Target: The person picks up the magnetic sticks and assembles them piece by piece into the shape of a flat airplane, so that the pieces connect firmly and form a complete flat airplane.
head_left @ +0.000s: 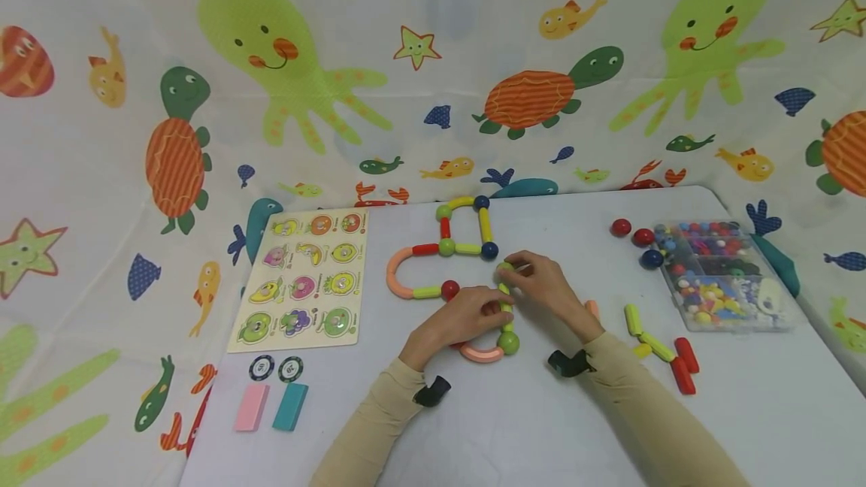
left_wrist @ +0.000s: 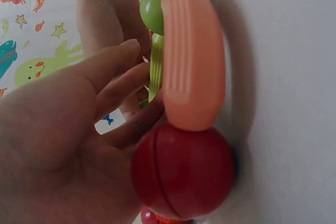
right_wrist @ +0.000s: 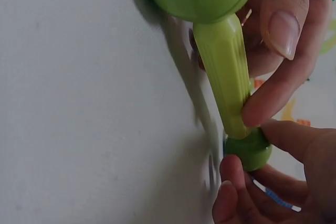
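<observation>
Here, the left hand [head_left: 467,316] grips a yellow-green rod [right_wrist: 224,77] with bent fingers; beyond its fingertips, the right hand [head_left: 546,288] pinches a green ball [right_wrist: 251,151] at the rod's end. A red ball [left_wrist: 184,174] sits near the left palm.

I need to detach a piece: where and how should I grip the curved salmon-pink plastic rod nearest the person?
Probably pinch the curved salmon-pink plastic rod mid-bend, coming from the person's side: it bows that way, leaving its middle exposed. Its ends meet a glossy red ball and a glossy green ball, so they offer less hold.
</observation>
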`<state>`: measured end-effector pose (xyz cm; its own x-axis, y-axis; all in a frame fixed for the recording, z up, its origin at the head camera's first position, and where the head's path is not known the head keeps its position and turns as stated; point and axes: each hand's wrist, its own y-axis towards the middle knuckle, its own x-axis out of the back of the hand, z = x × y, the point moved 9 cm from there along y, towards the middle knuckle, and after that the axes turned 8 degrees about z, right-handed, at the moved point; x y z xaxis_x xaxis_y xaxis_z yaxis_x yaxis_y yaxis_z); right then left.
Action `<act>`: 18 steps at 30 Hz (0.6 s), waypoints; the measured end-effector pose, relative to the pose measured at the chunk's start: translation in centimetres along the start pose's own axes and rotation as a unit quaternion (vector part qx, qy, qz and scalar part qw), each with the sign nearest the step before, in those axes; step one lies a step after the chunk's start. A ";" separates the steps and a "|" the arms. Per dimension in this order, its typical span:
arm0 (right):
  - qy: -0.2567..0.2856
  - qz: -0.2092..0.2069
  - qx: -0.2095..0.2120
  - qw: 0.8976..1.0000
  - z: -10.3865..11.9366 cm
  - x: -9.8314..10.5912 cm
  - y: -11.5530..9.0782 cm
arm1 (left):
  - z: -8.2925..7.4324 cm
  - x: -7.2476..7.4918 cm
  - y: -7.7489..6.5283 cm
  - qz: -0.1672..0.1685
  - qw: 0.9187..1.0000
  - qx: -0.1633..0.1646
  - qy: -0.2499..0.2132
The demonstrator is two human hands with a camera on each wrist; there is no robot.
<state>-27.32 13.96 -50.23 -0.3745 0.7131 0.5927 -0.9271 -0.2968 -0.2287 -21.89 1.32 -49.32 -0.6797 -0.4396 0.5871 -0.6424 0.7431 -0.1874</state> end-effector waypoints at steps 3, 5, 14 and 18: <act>-0.010 0.006 0.001 1.000 0.1 -0.3 0.0 | 0.0 0.0 0.0 -0.001 1.000 -0.001 -0.001; -0.014 0.007 0.003 1.000 0.2 -0.5 0.0 | 0.0 0.0 0.0 -0.002 1.000 -0.004 0.000; -0.033 0.012 0.015 0.999 0.5 -0.5 0.0 | -0.1 0.3 -0.1 -0.008 1.000 -0.009 0.003; -0.033 0.007 0.016 0.999 0.2 0.0 -0.3 | -0.2 1.1 -0.8 -0.025 1.000 -0.006 -0.001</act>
<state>-27.07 13.89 -50.01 -0.3847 0.6654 0.6398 -0.9206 -0.3275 -0.2130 -22.11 0.36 -48.37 -0.6483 -0.4773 0.5931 -0.6711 0.7262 -0.1491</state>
